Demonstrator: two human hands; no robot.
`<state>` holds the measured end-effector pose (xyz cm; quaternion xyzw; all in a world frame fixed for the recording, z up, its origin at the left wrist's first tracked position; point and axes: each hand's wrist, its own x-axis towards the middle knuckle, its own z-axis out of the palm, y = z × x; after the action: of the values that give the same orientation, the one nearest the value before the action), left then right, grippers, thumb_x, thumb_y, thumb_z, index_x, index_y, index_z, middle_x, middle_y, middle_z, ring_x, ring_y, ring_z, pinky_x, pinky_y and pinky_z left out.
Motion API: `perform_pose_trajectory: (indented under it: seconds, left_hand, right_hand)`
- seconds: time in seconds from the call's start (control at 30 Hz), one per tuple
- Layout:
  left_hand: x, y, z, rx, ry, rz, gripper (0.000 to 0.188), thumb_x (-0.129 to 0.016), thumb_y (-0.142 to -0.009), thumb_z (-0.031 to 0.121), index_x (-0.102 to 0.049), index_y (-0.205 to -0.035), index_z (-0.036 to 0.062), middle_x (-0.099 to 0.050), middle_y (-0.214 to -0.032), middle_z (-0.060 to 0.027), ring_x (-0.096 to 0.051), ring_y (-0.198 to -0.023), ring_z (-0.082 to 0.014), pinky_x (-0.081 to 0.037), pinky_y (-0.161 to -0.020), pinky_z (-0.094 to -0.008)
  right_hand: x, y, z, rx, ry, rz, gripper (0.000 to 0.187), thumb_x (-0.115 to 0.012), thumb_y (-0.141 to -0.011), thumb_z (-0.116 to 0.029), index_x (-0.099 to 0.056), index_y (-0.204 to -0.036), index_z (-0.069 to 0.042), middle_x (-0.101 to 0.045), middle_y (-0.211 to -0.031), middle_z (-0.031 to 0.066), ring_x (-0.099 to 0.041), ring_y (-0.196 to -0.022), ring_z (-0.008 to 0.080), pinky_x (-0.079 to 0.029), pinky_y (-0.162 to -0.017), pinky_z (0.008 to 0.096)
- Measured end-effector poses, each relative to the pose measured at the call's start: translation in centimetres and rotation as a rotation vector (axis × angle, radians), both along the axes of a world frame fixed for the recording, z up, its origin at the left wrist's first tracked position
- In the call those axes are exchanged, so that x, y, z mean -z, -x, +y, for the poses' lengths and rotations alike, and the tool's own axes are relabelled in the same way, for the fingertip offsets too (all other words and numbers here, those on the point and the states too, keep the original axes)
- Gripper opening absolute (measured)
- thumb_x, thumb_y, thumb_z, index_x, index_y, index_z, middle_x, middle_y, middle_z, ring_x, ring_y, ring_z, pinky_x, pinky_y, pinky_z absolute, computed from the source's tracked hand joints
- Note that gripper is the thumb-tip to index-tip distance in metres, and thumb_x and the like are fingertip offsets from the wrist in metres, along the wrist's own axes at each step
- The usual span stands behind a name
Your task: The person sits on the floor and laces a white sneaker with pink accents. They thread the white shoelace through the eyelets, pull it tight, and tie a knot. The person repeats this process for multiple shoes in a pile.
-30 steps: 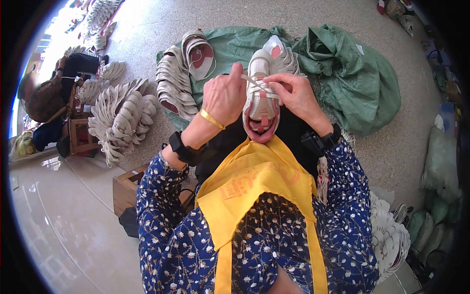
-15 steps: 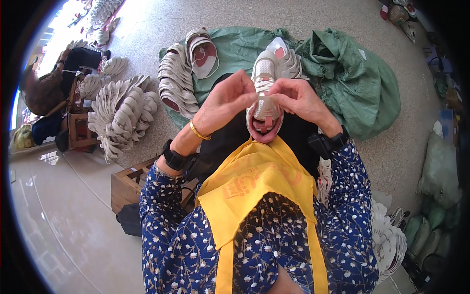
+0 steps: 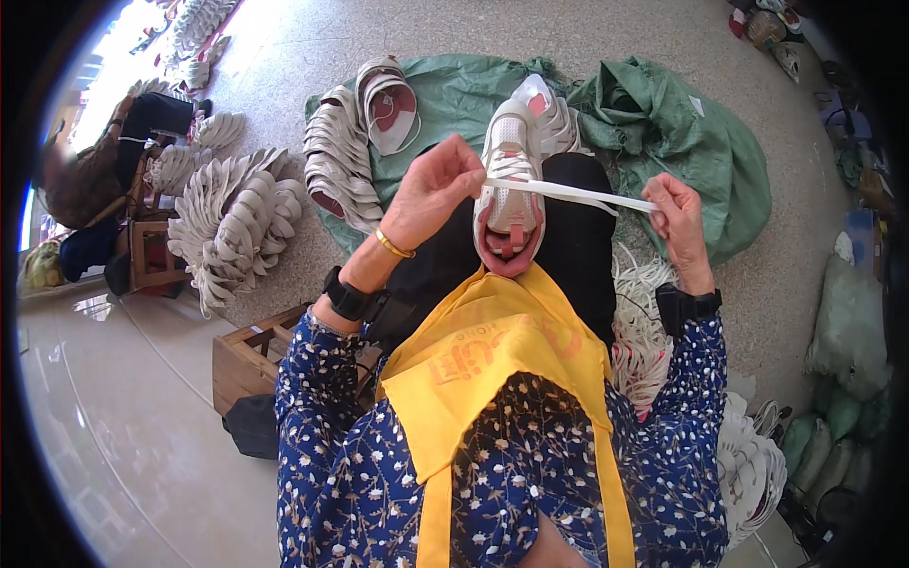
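Note:
A white sneaker [image 3: 512, 142] with a pinkish lining lies on my lap, its toe away from me and its heel opening near my yellow apron [image 3: 502, 350]. Across its tongue runs a flat white shoelace [image 3: 568, 190], stretched out to the right. My right hand [image 3: 677, 210] pinches the lace well to the right of the shoe. At the shoe's left edge, my left hand [image 3: 443, 182] is closed with thumb and fingertips together on the lace. Crossed laces show farther up the tongue.
Nested shoe uppers [image 3: 341, 156] lie on a green sack [image 3: 450, 85] ahead; a crumpled green sack [image 3: 691, 161] sits right of it. A bundle of white laces [image 3: 642, 331] hangs by my right thigh. More uppers [image 3: 237, 218] and a wooden crate [image 3: 241, 364] are left.
My right hand has moved from the shoe out to the right, drawing the lace into a long straight span. My left hand has shifted only slightly.

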<state>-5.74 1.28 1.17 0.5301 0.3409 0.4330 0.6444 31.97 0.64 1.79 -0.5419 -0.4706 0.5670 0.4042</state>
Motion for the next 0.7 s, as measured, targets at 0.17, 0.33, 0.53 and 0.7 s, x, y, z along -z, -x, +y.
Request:
perform_pose_trajectory:
  seconds: [0.17,0.33,0.53,0.7]
  left_hand:
    - [0.7,-2.0,-1.0,-0.008,-0.031,0.112,0.009,-0.064,-0.099,0.005,-0.056,-0.099,0.0033,-0.059,-0.089,0.0024,-0.056,-0.084,-0.0056,-0.048,-0.079,-0.0236]
    - [0.2,-3.5,-1.7,-0.039,-0.17,0.291,0.016,-0.07,-0.095,0.005,-0.054,-0.096,0.0014,-0.065,-0.09,-0.002,-0.06,-0.089,-0.0066,-0.05,-0.081,-0.0253]
    - [-0.5,-3.4,-1.8,-0.061,-0.195,0.331,0.016,-0.071,-0.092,0.003,-0.055,-0.093,0.0014,-0.065,-0.083,-0.0035,-0.062,-0.084,-0.0098,-0.05,-0.076,-0.0267]
    - [0.7,-3.1,-2.0,-0.164,-0.474,0.557,0.023,-0.078,-0.078,0.005,-0.057,-0.086,0.0034,-0.06,-0.08,-0.0069,-0.06,-0.077,-0.0226,-0.049,-0.07,-0.0328]
  right_hand:
    - [0.9,2.1,0.1,0.0,-0.253,-0.55,0.02,-0.072,-0.096,-0.021,-0.072,-0.086,-0.004,-0.062,-0.07,-0.0066,-0.044,-0.055,-0.0002,-0.034,-0.051,0.0194]
    - [-2.6,10.4,-0.4,-0.232,-0.084,-0.239,0.018,-0.072,-0.092,-0.007,-0.07,-0.109,-0.001,-0.072,-0.092,-0.0017,-0.059,-0.065,0.0021,-0.048,-0.057,0.02]
    - [-0.4,13.9,0.0,-0.357,-0.096,-0.013,0.014,-0.069,-0.093,-0.003,-0.069,-0.104,0.005,-0.074,-0.088,0.0044,-0.071,-0.073,0.0103,-0.057,-0.064,0.0249]
    - [-0.6,13.3,0.3,-0.234,-0.232,-0.363,0.012,-0.074,-0.089,-0.007,-0.071,-0.089,0.003,-0.073,-0.074,0.008,-0.071,-0.068,0.0121,-0.056,-0.062,0.0263]
